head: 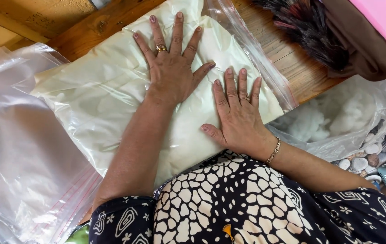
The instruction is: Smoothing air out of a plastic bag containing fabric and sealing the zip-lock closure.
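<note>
Pressing down with both palms, the person keeps the fingers spread and flat on a cream pillow (pixel 111 99) sealed in a clear plastic bag; the left hand (pixel 171 68) lies far on the pillow, near its middle, with a gold ring on one finger; the right hand (pixel 238 115) lies nearer and to the right, close to the pillow's right edge, with a ring and a thin bracelet (pixel 273 151) at the wrist; neither hand grasps anything, both are open and only rest on the plastic; the pillow lies on a wooden table (pixel 288 63); at the left lie empty clear zip bags (pixel 21 158); at the right a bag of white stuffing (pixel 337 117) sits beside the table; a dark feather duster (pixel 310 27) lies at the far right.
</note>
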